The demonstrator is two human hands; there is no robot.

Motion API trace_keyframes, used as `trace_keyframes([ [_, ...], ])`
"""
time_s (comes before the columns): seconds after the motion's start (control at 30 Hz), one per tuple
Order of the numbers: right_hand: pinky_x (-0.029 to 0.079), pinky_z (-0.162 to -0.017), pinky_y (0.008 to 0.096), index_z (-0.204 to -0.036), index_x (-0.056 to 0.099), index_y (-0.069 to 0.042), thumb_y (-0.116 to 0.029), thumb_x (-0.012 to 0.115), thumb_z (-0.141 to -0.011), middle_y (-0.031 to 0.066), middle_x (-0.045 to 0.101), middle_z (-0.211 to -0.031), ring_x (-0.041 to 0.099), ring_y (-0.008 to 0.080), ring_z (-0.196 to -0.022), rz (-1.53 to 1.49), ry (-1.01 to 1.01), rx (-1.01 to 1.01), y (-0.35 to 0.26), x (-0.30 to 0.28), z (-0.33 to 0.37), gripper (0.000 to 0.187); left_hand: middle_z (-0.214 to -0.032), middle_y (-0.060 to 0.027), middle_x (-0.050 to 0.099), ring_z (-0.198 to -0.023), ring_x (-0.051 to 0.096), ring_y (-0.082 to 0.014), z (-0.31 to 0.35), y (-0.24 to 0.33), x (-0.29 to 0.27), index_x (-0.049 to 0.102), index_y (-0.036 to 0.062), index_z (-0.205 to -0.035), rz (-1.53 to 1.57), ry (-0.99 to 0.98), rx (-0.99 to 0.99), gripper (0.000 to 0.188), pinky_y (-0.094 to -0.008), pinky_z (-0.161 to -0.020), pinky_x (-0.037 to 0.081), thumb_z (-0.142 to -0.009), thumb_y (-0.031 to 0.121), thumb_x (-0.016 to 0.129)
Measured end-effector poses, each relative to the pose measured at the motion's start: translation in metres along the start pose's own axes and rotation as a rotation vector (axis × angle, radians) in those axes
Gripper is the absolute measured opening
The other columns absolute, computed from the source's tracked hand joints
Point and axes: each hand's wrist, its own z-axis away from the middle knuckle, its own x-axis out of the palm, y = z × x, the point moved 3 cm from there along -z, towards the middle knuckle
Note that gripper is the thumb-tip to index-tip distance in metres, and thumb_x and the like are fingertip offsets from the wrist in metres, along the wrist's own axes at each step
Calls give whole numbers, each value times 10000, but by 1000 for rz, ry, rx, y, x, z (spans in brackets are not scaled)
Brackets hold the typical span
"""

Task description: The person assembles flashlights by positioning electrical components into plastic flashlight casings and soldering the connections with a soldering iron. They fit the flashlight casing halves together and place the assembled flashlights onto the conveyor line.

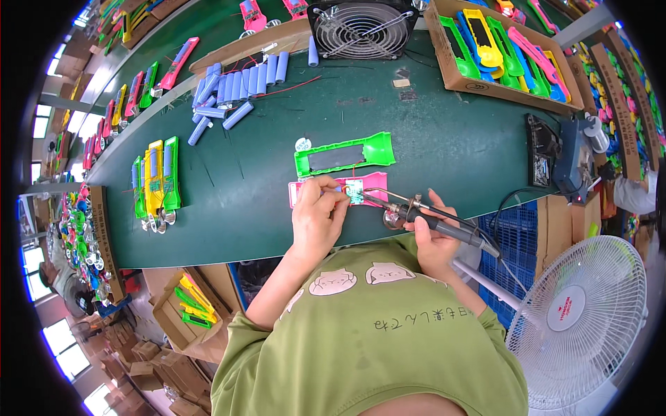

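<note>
A soldering iron with a thin metal feed tube is gripped in my right hand. Its tip reaches a small green circuit board, which lies in a pink plastic housing. My left hand pinches at the board's left edge; the fingers hide what they hold, and a bit of thin wire shows beside them. Just beyond lies a green housing with a dark panel, joined to the pink one by a thin red wire. A shiny round reflector sits by the iron.
Blue cylindrical batteries lie in a heap at the far left, near a black fan. Assembled yellow and green housings stand left. A carton of coloured housings, a blue soldering station and a white fan are right.
</note>
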Motion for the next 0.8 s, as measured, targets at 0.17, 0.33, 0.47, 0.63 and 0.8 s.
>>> trace_keyframes([
  [0.17, 552, -717, 277, -968, 518, 53, 55, 589, -757, 149, 474, -1078, 554, 260, -996, -56, 23, 27, -1, 4, 1, 223, -881, -79, 544, -722, 565, -190, -2, 0, 1, 595, 14, -704, -28, -13, -16, 122, -281, -589, 453, -631, -36, 679],
  [0.33, 545, -656, 255, -1010, 487, 52, 15, 564, -790, 237, 426, -1215, 641, 192, -729, -99, 27, 79, 3, 7, 0, 236, -878, -78, 546, -703, 555, -192, -5, 1, 1, 596, 16, -703, -57, -25, -10, 118, -285, -579, 452, -631, -29, 678],
  [0.47, 545, -654, 252, -1008, 490, 53, 12, 567, -790, 236, 420, -1220, 640, 202, -744, -121, 10, 109, 6, 8, -1, 235, -871, -70, 547, -682, 545, -190, -6, 2, 1, 598, 20, -706, -88, -61, -26, 114, -285, -569, 450, -633, -23, 675],
  [0.63, 547, -649, 250, -1004, 493, 66, 7, 572, -791, 225, 431, -1201, 641, 204, -737, -104, 62, 70, 4, 11, 0, 235, -865, -62, 546, -671, 542, -184, -8, 2, 1, 596, 24, -698, -82, -61, -54, 108, -280, -555, 453, -632, -21, 669],
  [0.8, 501, -806, 332, -1006, 497, 61, 35, 578, -783, 194, 463, -1167, 633, 191, -792, -121, -30, 16, 1, 4, -4, 239, -852, -60, 547, -683, 545, -192, -10, 3, 1, 591, 23, -681, -84, -75, -58, 99, -289, -571, 453, -627, -19, 662],
])
